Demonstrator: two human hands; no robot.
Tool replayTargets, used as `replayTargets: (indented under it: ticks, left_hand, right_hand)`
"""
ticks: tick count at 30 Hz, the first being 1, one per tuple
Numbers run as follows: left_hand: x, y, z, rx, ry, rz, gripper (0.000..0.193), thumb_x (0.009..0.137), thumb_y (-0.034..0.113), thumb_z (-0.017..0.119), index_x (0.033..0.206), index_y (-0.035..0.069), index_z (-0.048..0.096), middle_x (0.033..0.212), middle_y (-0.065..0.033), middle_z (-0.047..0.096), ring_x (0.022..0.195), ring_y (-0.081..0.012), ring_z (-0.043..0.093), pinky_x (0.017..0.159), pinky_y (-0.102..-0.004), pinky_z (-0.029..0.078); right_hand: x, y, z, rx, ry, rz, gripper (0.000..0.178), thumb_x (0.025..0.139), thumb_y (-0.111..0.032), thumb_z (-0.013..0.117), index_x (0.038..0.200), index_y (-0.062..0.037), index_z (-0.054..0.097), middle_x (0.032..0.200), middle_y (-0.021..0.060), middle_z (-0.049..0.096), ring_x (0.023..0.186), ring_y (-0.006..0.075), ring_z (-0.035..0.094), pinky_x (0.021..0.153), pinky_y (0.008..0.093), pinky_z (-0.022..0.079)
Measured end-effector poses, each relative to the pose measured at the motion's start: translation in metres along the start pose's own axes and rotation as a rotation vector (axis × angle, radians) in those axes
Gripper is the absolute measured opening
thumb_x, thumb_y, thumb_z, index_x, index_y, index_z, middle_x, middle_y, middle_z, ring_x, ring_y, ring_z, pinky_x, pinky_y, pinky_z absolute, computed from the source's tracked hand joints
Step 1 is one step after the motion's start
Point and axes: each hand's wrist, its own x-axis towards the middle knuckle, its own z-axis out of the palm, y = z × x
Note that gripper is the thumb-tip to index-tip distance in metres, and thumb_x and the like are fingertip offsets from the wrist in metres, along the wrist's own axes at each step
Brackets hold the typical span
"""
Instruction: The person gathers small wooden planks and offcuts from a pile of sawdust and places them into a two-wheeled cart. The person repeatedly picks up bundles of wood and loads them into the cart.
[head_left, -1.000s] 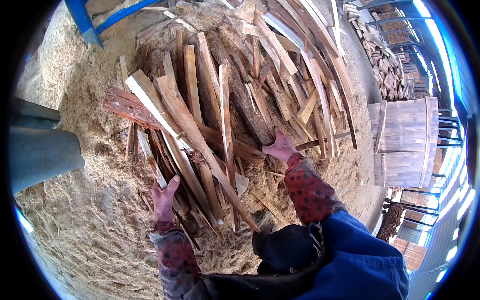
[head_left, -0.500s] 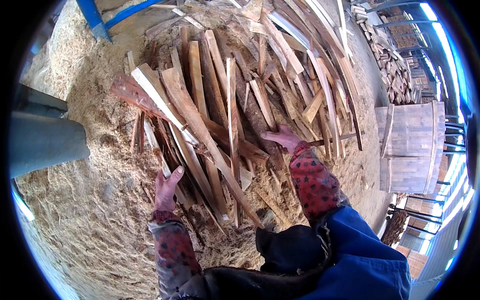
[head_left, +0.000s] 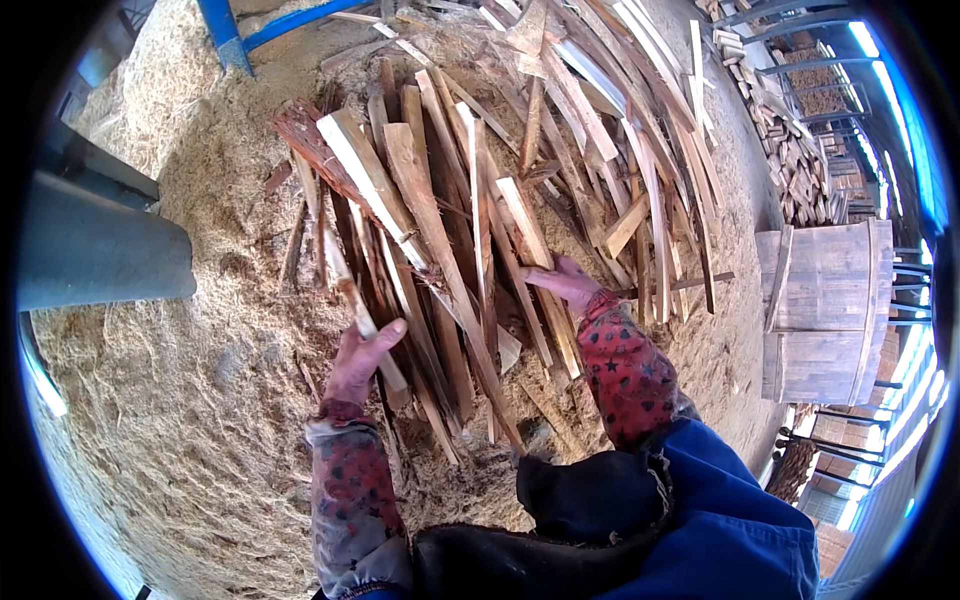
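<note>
A loose bundle of rough wood strips [head_left: 437,215] lies between my hands, lengthwise away from me. At its left edge my left hand [head_left: 362,362] is closed on the strips, thumb over a pale stick [head_left: 347,285]; its other fingers are partly hidden. My right hand [head_left: 568,285] grips the right side, its fingers against a light strip [head_left: 538,268]. A reddish bark-edged slab [head_left: 322,150] slants under the far left end of the bundle. One long strip [head_left: 455,285] crosses over the others toward my apron.
Sawdust [head_left: 200,400] covers the floor. More long offcuts [head_left: 650,150] are heaped at the far right. A grey metal cylinder [head_left: 105,245] juts in from the left, and a blue metal leg [head_left: 225,40] stands behind it. A wooden panel [head_left: 825,305] and stacked wood pieces [head_left: 785,140] are further right.
The strips between my hands have drawn closer together. A light strip on the right now lies along the bundle by my right hand. My left hand's stick has shifted, and the reddish slab is tilted more steeply.
</note>
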Motion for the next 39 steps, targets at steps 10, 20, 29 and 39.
replayTargets:
  ticks: [10,20,29,39]
  left_hand:
    - [0.015,-0.028,0.000,-0.268,0.097,0.138,0.127,0.059,0.049,0.085,0.141,-0.011,0.009,0.139,-0.0278,0.034,0.130,-0.0330,0.036,0.108,-0.0383,0.030]
    - [0.006,-0.016,0.007,-0.457,-0.108,0.141,0.126,0.066,0.046,0.082,0.141,-0.010,-0.002,0.141,-0.0274,0.029,0.128,-0.0343,0.037,0.103,-0.0420,0.036]
    - [0.006,-0.024,0.013,-0.299,0.132,0.183,0.103,0.067,0.045,0.081,0.135,-0.010,0.029,0.128,-0.0227,0.048,0.118,-0.0301,0.049,0.099,-0.0392,0.040]
    - [0.013,-0.027,0.015,-0.252,0.015,0.222,0.140,0.052,0.065,0.080,0.137,-0.019,0.006,0.137,-0.0328,0.032,0.131,-0.0355,0.033,0.109,-0.0410,0.027]
  right_hand:
    - [-0.026,-0.069,0.106,-0.201,0.518,0.191,0.109,0.064,-0.058,0.078,0.137,0.0077,0.030,0.140,0.0221,0.036,0.133,0.0292,0.031,0.110,0.0380,0.022]
    - [-0.028,-0.067,0.132,-0.086,0.170,0.127,0.109,0.070,-0.044,0.079,0.142,0.0071,0.015,0.141,0.0303,0.031,0.134,0.0363,0.030,0.112,0.0438,0.022]
    - [-0.022,-0.065,0.148,-0.440,0.240,0.029,0.092,0.075,-0.041,0.076,0.139,0.0048,0.028,0.128,0.0193,0.050,0.118,0.0258,0.050,0.105,0.0357,0.035]
    - [-0.026,-0.039,0.144,-0.073,0.232,-0.061,0.084,0.077,-0.033,0.076,0.138,0.0030,0.032,0.131,0.0146,0.047,0.122,0.0223,0.045,0.105,0.0347,0.033]
